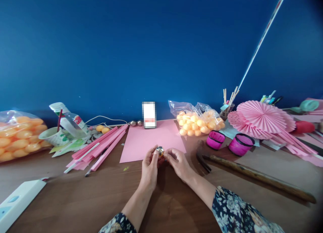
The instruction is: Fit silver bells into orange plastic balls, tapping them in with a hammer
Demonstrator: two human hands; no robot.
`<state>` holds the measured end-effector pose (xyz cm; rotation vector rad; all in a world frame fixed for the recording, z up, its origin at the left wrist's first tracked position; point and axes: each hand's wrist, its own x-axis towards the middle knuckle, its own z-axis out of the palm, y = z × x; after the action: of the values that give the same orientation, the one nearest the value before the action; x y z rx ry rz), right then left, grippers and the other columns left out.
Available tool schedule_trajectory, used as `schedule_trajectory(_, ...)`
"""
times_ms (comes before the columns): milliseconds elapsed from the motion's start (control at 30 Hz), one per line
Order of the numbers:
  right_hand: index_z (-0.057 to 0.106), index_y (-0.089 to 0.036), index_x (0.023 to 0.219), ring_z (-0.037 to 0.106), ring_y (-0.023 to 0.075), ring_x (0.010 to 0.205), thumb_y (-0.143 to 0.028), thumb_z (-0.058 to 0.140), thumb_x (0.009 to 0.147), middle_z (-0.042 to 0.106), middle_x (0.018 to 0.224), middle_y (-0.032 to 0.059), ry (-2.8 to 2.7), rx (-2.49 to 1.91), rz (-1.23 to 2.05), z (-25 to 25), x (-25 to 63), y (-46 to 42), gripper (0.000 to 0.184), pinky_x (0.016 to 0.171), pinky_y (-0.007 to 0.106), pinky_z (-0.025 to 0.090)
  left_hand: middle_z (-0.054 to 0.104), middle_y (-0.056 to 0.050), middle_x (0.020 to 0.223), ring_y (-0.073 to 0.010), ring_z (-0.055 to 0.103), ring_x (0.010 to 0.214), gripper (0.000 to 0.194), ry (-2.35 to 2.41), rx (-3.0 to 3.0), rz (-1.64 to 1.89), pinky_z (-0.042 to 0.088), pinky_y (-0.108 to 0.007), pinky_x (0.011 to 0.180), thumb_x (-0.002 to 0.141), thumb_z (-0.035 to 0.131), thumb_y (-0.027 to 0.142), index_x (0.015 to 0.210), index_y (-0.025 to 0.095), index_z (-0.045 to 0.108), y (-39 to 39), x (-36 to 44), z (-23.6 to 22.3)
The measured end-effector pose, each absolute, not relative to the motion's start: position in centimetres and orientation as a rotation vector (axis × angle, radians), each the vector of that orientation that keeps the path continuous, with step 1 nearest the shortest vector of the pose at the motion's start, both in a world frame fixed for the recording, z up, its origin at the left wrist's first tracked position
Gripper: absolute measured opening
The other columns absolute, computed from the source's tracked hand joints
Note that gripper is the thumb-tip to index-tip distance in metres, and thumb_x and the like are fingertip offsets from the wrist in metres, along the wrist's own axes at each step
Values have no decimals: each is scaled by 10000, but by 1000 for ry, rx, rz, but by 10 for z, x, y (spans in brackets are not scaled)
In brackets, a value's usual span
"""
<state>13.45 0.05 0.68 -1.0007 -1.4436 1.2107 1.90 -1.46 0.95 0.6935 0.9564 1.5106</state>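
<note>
Here's the left hand [150, 165], thumb and fingers gripping a shiny silver ball [159, 150] at the pink sheet's [153, 138] near edge, and the right hand [180, 162] has its fingertips drawn together right beside it, though whether they're pinching anything I can't tell! Out left, pink strips [107, 147]; right, bagged orange balls [193, 123] and a long-handled hammer [252, 173] on the brown table [85, 202].

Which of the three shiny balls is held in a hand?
The near ball, in the left hand; the other two lie by the far left corner of the pink sheet.
</note>
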Motion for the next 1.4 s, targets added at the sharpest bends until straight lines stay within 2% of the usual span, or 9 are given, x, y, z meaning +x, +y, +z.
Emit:
schedule_trajectory(900, 584, -150, 759, 541, 130, 672, -347, 498, 807, 614, 725, 20, -1510, -992, 1156, 9, 134, 0, 221, 646, 232, 421, 624, -84, 1014, -182, 602, 899, 415, 1050, 767, 1491, 468, -328, 820, 727, 591, 362, 1098, 185, 534, -14, 17, 8)
schedule_trajectory(1100, 583, -148, 742, 510, 118, 640, -333, 503, 805, 584, 679, 4, -1530, -1008, 1115, 10, 135, 0, 211, 613, 221, 404, 612, -93, 1062, -194, 578, 962, 423, 1074, 807, 1513, 440, -344, 866, 727, 590, 364, 1103, 180, 539, -12, 17, 2)
schedule_trajectory(1400, 578, -151, 724, 487, 109, 593, -333, 506, 798, 562, 643, -4, -1525, -1042, 1113, 8, 135, 2, 209, 553, 211, 386, 614, -86, 1082, -193, 564, 1004, 435, 1125, 921, 1515, 433, -310, 868, 734, 586, 348, 1140, 207, 524, -10, 13, -2)
